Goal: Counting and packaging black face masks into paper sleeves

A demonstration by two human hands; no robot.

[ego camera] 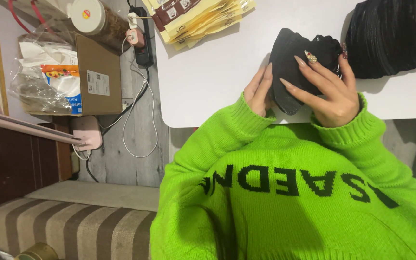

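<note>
Going from the left, past the cardboard box (97, 72) on the floor and the stack of yellow sachets (203, 17) at the far edge of the white table (208, 86), I am bringing my left hand (260, 91) up against the near left edge of the black cloth piece (290, 58). Its fingers are pressing together and lying along that edge; my thumb is hidden, so I cannot tell whether I am pinching the cloth or only steadying it. The piece is lying on the table just in front of me, near the table's edge. My right hand (331, 94) is resting on top of it with long-nailed fingers spreading out flat, not gripping. Just beside it, to the right, the pile of black fabric (391, 36) is sitting. I judge that I am flattening or folding this one piece; any next move is calling for a firm hold at the left edge while the right hand is smoothing.
</note>
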